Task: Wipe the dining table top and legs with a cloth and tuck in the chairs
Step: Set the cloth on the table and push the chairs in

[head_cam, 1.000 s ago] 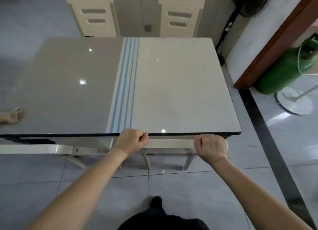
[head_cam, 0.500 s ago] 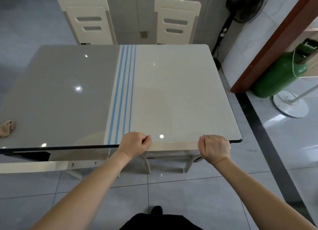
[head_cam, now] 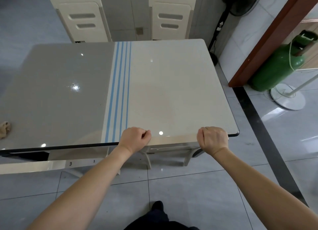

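The left hand [head_cam: 136, 138] and the right hand [head_cam: 213, 139] each grip, with curled fingers, the top rail of a cream chair [head_cam: 172, 141] at the near edge of the glossy grey-and-cream table [head_cam: 172, 83], by its right corner. A crumpled beige cloth [head_cam: 4, 129] lies at the table's left edge.

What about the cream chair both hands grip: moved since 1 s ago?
Yes. The cream chair's top rail has gone forward: it now covers the glossy table's black near edge between the left hand and right hand.
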Demonstrator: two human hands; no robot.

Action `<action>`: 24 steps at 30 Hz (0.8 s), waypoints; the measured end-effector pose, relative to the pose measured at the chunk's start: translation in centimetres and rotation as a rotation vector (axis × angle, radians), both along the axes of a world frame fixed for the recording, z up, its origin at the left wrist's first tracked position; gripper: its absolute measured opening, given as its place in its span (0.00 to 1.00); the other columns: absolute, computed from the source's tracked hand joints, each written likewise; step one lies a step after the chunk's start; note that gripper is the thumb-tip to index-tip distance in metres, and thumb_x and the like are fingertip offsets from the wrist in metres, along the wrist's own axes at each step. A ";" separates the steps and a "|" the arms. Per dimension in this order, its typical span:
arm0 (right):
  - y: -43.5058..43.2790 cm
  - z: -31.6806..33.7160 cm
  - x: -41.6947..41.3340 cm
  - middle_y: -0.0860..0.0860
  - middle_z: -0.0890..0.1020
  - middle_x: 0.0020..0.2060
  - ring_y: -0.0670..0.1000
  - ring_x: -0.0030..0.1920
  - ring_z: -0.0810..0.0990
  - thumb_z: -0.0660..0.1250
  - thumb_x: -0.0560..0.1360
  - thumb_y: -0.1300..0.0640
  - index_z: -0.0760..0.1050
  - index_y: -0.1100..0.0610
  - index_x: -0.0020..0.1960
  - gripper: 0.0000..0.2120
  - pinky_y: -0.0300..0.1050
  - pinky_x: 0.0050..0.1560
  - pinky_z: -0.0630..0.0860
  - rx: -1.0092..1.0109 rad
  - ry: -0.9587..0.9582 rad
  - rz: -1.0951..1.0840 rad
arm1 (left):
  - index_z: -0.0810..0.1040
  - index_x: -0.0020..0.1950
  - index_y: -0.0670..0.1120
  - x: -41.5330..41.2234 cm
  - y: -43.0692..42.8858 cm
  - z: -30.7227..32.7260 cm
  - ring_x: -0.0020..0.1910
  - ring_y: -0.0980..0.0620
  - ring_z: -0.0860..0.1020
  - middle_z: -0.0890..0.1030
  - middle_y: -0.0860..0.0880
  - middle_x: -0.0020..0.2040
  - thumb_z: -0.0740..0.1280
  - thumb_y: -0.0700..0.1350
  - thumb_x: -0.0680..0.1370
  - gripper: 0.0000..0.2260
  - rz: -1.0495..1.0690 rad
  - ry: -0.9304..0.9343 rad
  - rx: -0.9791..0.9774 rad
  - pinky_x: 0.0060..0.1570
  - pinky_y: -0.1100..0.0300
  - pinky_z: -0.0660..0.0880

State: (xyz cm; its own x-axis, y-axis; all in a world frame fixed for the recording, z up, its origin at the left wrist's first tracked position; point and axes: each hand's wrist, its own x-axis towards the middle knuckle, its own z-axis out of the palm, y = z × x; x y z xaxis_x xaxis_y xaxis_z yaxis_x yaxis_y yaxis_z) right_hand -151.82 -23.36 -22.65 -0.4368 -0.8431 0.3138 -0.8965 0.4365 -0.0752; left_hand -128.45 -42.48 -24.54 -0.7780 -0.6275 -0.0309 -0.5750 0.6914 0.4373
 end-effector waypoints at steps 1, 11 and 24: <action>0.1 0.1 0.1 0.46 0.56 0.18 0.50 0.20 0.53 0.52 0.71 0.58 0.55 0.53 0.23 0.18 0.33 0.30 0.42 -0.011 -0.001 0.001 | 0.69 0.23 0.44 0.0 0.1 0.1 0.20 0.52 0.66 0.69 0.48 0.20 0.53 0.55 0.76 0.24 -0.002 -0.005 0.004 0.24 0.62 0.62; 4.1 0.2 -0.7 0.48 0.65 0.21 0.51 0.25 0.62 0.41 0.74 0.49 0.64 0.57 0.28 0.23 0.45 0.33 0.56 0.261 -0.147 -0.012 | 0.71 0.29 0.41 -0.6 5.0 1.3 0.25 0.45 0.72 0.73 0.44 0.25 0.54 0.50 0.81 0.23 -0.018 -0.031 0.014 0.29 0.56 0.69; 21.2 1.8 3.0 0.44 0.80 0.44 0.42 0.45 0.78 0.59 0.81 0.58 0.76 0.52 0.51 0.08 0.35 0.44 0.73 -0.414 -0.967 -0.401 | 0.78 0.55 0.46 -3.0 17.2 1.5 0.52 0.53 0.75 0.78 0.52 0.51 0.57 0.52 0.76 0.16 -0.007 0.324 0.098 0.54 0.58 0.72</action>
State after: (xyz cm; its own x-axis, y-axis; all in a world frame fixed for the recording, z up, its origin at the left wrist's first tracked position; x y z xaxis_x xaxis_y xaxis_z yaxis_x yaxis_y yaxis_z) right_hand -148.86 -2.16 -20.87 -0.8641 -0.4969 -0.0807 -0.1835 0.4602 -0.8686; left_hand -131.47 -25.25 -23.01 -0.7617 -0.6281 0.1590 -0.3902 0.6407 0.6612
